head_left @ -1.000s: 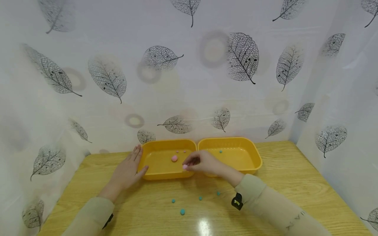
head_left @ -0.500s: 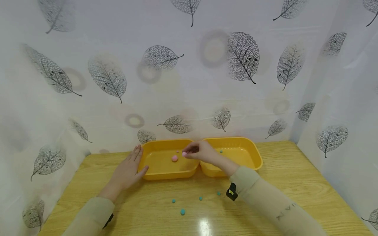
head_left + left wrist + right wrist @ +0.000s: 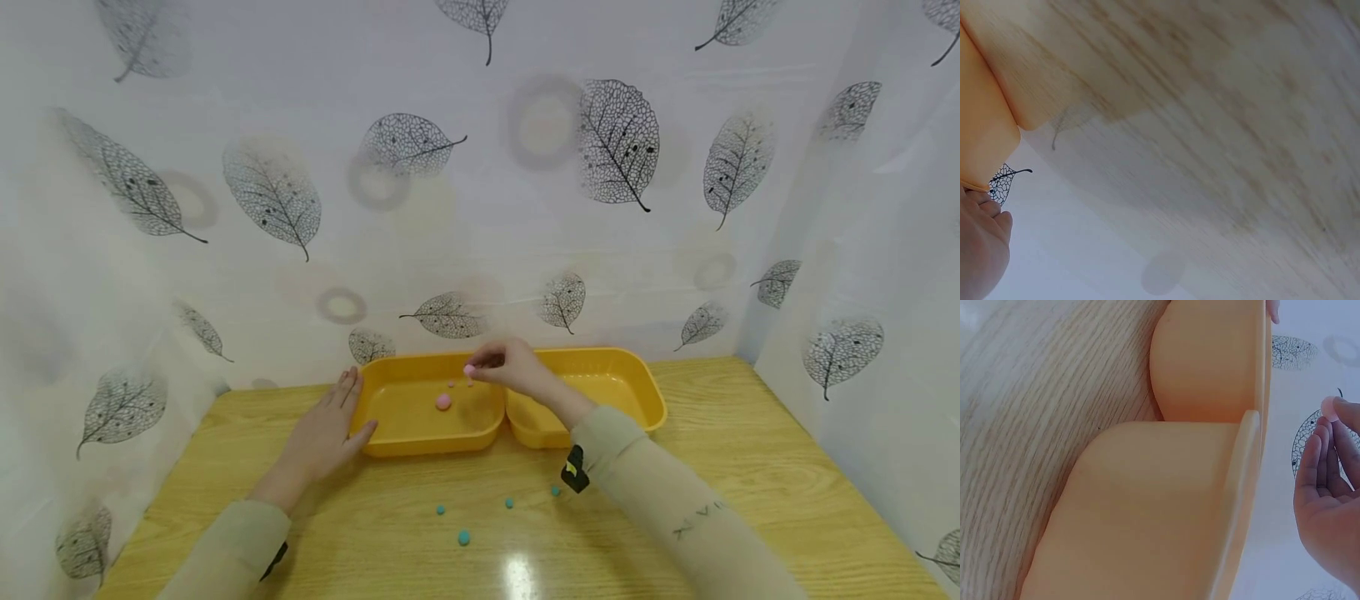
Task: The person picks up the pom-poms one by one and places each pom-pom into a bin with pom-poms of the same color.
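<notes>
My right hand [image 3: 521, 372] pinches a small pink ball [image 3: 469, 370] between thumb and fingertips. It is over the back right part of the left yellow tray [image 3: 431, 447]. In the right wrist view the pink ball [image 3: 1329, 409] shows between the thumb and fingertips, above the tray rims. Inside that tray lie a larger pink ball [image 3: 443, 402] and two tiny pink ones, one of them a pink bead [image 3: 451, 383] near the back. My left hand [image 3: 324, 433] rests against the tray's left end, fingers extended. The left wrist view shows only part of this hand [image 3: 984, 250] by the rim.
A second yellow tray [image 3: 637, 404] stands directly right of the first, partly behind my right forearm. Several teal balls lie on the wooden table [image 3: 360, 542] in front, the largest teal ball [image 3: 463, 537] nearest me. A leaf-patterned curtain [image 3: 480, 208] closes the back and sides.
My right hand has moved back from the left tray's front right corner toward its rear, carrying the pink ball. The left hand has stayed still.
</notes>
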The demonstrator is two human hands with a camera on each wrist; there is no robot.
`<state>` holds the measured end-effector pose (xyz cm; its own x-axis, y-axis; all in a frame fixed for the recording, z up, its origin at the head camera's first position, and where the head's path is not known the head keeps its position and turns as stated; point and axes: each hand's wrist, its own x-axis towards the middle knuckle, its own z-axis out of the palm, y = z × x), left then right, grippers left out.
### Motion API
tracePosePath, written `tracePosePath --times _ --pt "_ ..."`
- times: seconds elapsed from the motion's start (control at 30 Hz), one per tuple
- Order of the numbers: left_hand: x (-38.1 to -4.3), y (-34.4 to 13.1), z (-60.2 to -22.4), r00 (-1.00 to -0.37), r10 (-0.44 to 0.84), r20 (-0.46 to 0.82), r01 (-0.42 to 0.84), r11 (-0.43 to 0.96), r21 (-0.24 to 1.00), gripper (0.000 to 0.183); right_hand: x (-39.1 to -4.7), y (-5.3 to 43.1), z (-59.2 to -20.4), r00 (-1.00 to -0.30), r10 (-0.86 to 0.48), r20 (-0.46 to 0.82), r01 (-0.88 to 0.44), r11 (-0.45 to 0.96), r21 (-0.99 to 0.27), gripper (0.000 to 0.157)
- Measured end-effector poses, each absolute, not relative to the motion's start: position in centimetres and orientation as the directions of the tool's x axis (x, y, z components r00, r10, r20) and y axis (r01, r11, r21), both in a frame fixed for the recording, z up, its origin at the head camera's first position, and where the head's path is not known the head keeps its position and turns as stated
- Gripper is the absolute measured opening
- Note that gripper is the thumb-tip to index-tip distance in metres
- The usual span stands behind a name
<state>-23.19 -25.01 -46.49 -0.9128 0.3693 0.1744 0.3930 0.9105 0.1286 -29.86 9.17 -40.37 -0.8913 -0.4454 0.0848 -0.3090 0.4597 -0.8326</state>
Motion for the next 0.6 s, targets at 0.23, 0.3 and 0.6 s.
tracePosePath --times 0.23,0.3,0.6 --pt "-23.2 -25.0 -46.4 -0.915 0.367 0.168 0.389 0.913 0.124 0.08 -30.7 9.2 -40.9 -0.907 -0.415 0.07 -0.283 0.48 -0.83 0.026" --pt "-23.2 -25.0 -46.4 -0.916 0.366 0.166 0.388 0.913 0.128 0.08 -30.9 9.2 -41.1 -0.911 -0.408 0.065 -0.277 0.487 -0.829 0.026" --pt "-23.1 -24.9 -46.3 -0.916 0.364 0.167 0.386 0.914 0.127 0.079 -31.3 9.3 -42.1 -0.915 -0.398 0.062 -0.26 0.464 -0.847 0.023"
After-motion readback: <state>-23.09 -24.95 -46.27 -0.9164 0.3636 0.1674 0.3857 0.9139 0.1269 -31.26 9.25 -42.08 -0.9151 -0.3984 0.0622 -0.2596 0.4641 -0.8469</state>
